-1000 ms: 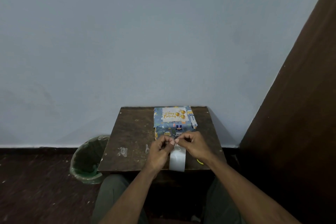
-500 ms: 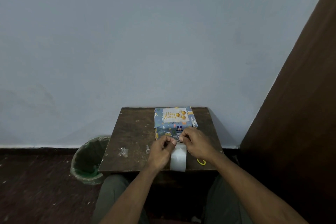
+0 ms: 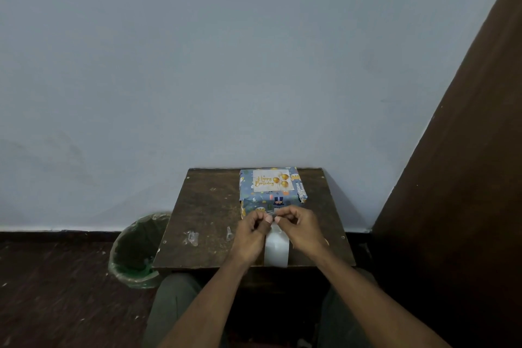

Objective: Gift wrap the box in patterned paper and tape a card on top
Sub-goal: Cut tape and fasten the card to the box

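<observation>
A box wrapped in blue patterned paper [image 3: 293, 197] stands at the back of a small dark wooden table [image 3: 209, 206]. A white "Happy Birthday" card [image 3: 271, 180] lies on its top. In front of the box, my left hand [image 3: 252, 230] and my right hand [image 3: 299, 224] meet fingertip to fingertip, pinching a small clear strip of tape between them. Below the hands a white roll of tape [image 3: 276, 251] stands at the table's front edge.
A bin lined with a green bag [image 3: 135, 251] stands on the floor left of the table. Bits of clear tape [image 3: 192, 237] are stuck on the tabletop. A dark wooden panel [image 3: 466, 178] rises at the right. The wall is right behind the table.
Both hands moved slightly away from me toward the box's front face, still pinching the tape. The box and card have not moved.
</observation>
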